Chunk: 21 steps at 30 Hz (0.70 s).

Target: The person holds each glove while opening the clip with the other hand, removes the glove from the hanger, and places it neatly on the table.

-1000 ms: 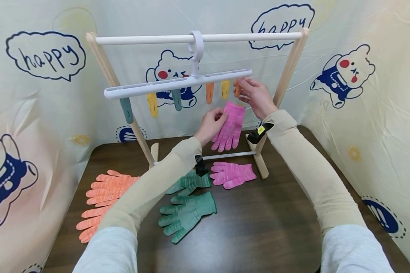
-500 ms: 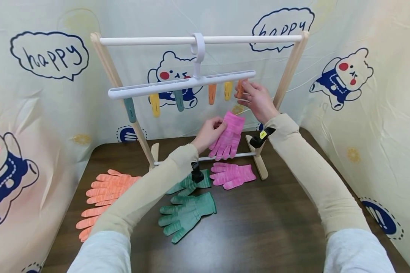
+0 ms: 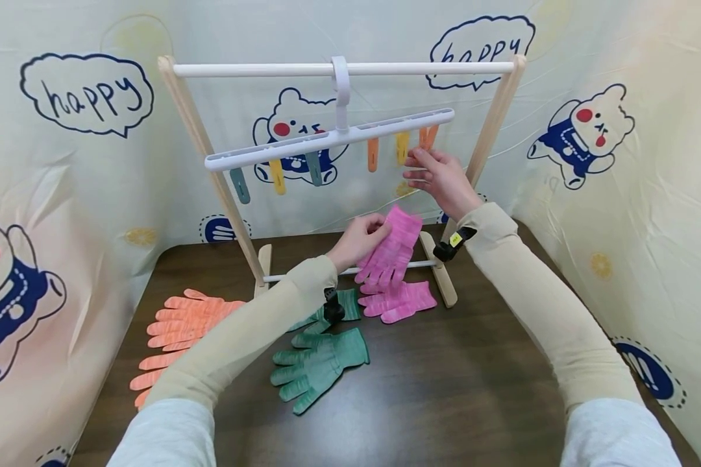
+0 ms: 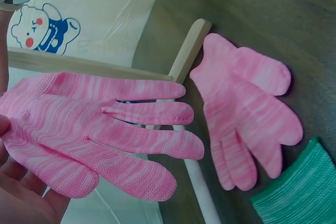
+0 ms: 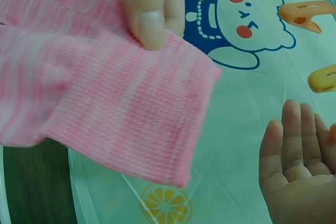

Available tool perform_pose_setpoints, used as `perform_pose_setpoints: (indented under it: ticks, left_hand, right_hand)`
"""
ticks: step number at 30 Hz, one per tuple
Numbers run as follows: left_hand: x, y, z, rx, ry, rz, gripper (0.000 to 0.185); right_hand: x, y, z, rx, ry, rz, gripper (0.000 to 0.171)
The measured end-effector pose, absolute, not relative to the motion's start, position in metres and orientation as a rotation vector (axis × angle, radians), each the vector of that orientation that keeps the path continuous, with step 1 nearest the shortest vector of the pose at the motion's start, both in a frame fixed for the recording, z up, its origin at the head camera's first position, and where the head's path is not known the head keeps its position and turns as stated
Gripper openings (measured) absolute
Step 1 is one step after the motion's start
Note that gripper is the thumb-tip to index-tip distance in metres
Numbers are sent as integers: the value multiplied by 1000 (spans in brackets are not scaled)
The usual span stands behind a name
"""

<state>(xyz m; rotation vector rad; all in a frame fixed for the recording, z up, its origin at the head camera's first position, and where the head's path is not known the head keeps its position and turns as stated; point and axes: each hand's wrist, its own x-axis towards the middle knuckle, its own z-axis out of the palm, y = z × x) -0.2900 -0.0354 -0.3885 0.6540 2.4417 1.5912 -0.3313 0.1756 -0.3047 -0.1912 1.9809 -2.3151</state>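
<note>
My left hand (image 3: 359, 240) pinches a pink glove (image 3: 393, 246) by its cuff edge, and the glove's fingers hang down. In the right wrist view, the thumb lies over the striped cuff (image 5: 142, 108). A second pink glove (image 4: 241, 108) lies on the table below. My right hand (image 3: 441, 181) is raised just below an orange clip (image 3: 428, 137) at the hanger's right end, fingers mostly straight. In the right wrist view those fingers (image 5: 294, 145) look extended, with a bit of orange at the frame edge; whether they touch the clip is unclear. The white hanger (image 3: 333, 137) carries several clips.
A wooden rack (image 3: 491, 123) with a white top rod (image 3: 257, 69) bears the hanger. Two green gloves (image 3: 321, 366) lie at the table's middle, one partly behind my left forearm. Orange gloves (image 3: 187, 321) lie at the left, partly covered by that arm.
My right hand has come off the orange clip and slightly down. The hanger has swung to the right, its right end rising. My left hand has lowered the pink glove.
</note>
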Motion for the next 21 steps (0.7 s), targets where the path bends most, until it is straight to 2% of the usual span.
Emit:
perform_pose_setpoints:
  ticks: [4, 12, 21]
  left_hand:
    - [-284, -35, -394, 693, 2439, 1528, 23]
    - [-272, -31, -403, 737, 2408, 1432, 22]
    - [-261, -21, -407, 821, 2365, 1355, 21]
  right_hand:
    - [-322, 179, -306, -199, 1955, -2292, 29]
    - [-304, 191, -316, -241, 1996, -2092, 35]
    - [-287, 202, -325, -234, 2034, -2045, 29]
